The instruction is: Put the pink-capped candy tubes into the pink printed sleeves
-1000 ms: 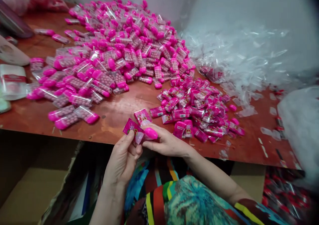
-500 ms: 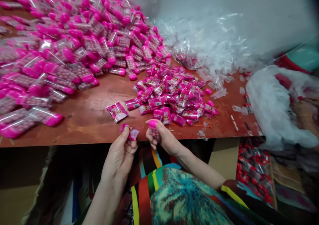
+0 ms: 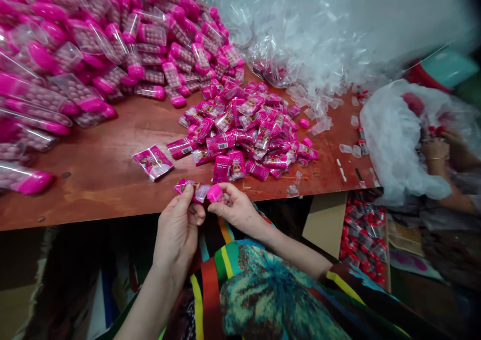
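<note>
My left hand (image 3: pixel 182 217) is closed on a pink printed plastic sleeve (image 3: pixel 201 192), pinched between thumb and fingers just past the table edge. My right hand (image 3: pixel 236 207) grips a small clear candy container with a pink cap (image 3: pixel 215 193); pale pink candy balls show in it, partly covered by my fingers. The pink cap is right at the sleeve's clear end; I cannot tell whether it has entered. A flat pink sleeve (image 3: pixel 153 162) lies on the table beyond my left hand. Behind both hands is a heap of pink-wrapped containers (image 3: pixel 240 139).
Large pink-capped candy containers (image 3: pixel 82 44) are piled at the left on the brown table (image 3: pixel 112 179). Clear empty containers (image 3: pixel 300 54) are heaped at the back. At the right, another person's hands (image 3: pixel 436 152) work near a white plastic bag (image 3: pixel 391 129). Red-capped containers (image 3: pixel 364 239) fill a box below.
My right hand has brought the pink-capped container left, up against the sleeve, tilting its cap toward it. The sleeve now lies more level in my left hand. The view has shifted right.
</note>
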`<state>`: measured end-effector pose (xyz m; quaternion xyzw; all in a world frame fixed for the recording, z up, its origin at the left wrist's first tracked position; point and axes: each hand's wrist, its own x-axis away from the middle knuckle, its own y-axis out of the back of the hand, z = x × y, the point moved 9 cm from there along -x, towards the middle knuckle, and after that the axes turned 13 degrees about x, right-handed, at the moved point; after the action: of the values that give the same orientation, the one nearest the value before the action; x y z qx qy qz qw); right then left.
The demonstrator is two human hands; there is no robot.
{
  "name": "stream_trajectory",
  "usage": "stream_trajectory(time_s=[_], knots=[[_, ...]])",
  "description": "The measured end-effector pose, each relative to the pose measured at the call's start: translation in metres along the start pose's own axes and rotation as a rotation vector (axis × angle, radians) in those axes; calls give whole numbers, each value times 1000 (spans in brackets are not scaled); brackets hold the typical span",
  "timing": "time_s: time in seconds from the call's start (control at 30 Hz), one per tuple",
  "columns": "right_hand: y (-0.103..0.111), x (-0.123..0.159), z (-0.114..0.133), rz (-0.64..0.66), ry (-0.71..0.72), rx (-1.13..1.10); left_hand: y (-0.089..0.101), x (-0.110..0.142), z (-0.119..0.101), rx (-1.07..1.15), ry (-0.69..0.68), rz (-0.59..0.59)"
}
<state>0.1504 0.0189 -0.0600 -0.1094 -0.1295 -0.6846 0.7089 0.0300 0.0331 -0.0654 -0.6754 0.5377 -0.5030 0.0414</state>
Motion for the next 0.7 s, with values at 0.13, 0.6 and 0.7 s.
stream_trajectory(time_s=[0.13, 0.6, 0.7], knots=[[-5, 0, 1, 71, 60, -11, 0, 3, -5, -31, -44, -8], [4, 1, 4, -39, 160, -1, 4, -3, -7, -26, -72, -31], [5, 1, 2, -68, 162, 36, 5, -1, -8, -40, -86, -37]])
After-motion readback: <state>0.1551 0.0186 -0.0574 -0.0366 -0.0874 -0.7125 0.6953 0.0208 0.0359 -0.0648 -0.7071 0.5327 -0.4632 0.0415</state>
